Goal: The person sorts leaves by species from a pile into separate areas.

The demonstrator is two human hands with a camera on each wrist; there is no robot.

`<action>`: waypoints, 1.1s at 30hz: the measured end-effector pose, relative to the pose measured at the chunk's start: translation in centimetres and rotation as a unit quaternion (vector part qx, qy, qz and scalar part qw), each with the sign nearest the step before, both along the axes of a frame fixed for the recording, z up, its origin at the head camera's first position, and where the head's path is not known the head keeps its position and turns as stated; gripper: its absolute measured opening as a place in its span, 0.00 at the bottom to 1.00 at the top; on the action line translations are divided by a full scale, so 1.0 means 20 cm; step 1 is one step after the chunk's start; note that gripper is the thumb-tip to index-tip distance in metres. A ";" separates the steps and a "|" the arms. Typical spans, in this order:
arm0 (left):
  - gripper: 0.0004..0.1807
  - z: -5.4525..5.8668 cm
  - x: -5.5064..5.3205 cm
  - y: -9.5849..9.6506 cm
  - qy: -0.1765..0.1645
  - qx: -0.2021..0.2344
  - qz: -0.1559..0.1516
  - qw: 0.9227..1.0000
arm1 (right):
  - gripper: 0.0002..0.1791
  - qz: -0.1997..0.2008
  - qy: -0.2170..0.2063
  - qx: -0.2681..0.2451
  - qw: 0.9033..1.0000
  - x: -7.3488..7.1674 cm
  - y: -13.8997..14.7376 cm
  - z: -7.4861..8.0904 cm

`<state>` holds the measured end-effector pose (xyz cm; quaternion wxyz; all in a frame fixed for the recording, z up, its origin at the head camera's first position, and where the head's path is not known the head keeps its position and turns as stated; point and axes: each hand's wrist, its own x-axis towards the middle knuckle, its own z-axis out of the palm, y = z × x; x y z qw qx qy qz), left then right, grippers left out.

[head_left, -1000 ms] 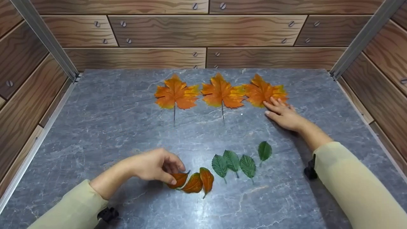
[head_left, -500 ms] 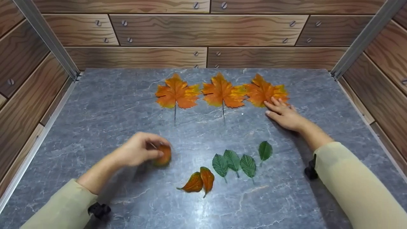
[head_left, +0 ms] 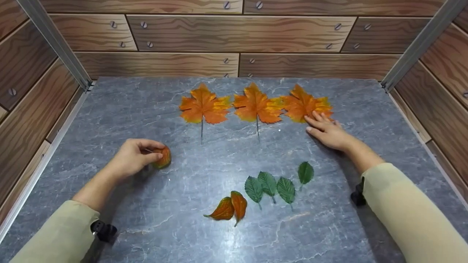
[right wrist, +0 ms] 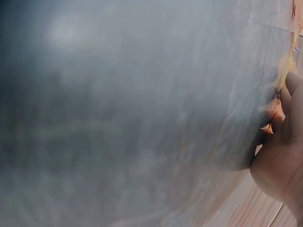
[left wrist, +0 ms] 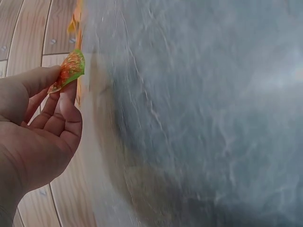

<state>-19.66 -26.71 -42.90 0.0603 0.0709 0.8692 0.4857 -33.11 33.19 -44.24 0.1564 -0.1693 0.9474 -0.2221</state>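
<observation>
My left hand [head_left: 133, 157] pinches a small orange-red leaf [head_left: 163, 157] with green edges between thumb and fingers, over the left half of the table. The left wrist view shows the same leaf [left wrist: 71, 70] between thumb and fingertips. My right hand [head_left: 329, 132] lies with straight, spread fingers, its fingertips on the lower edge of the rightmost orange maple leaf [head_left: 301, 104]. That leaf's stem is hidden by the hand. Two more maple leaves, the middle one [head_left: 256, 104] and the left one [head_left: 203, 105], lie in the same row with stems toward me.
Two orange-brown leaves [head_left: 228, 208] lie overlapping near the front middle of the grey marbled table [head_left: 175, 237]. Several green leaves [head_left: 268, 183] lie to their right, one [head_left: 305, 172] a little apart. Wood-patterned walls [head_left: 237, 34] and metal posts enclose the table.
My left hand has lifted one orange-red leaf away from the other two and carried it left and farther back. My right hand has stayed on the maple leaf.
</observation>
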 end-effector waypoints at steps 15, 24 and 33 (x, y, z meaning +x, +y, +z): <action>0.16 -0.03 -0.05 -0.04 -0.003 -0.013 0.014 1.000 | 0.39 0.002 -0.004 0.002 1.000 0.01 0.00 0.01; 0.17 -0.02 -0.04 -0.03 0.006 -0.023 0.003 1.000 | 0.39 0.004 -0.002 0.001 1.000 0.00 0.00 0.01; 0.26 0.00 0.05 -0.01 0.155 -0.168 -0.010 0.973 | 0.39 0.001 -0.005 0.006 1.000 0.00 -0.01 0.01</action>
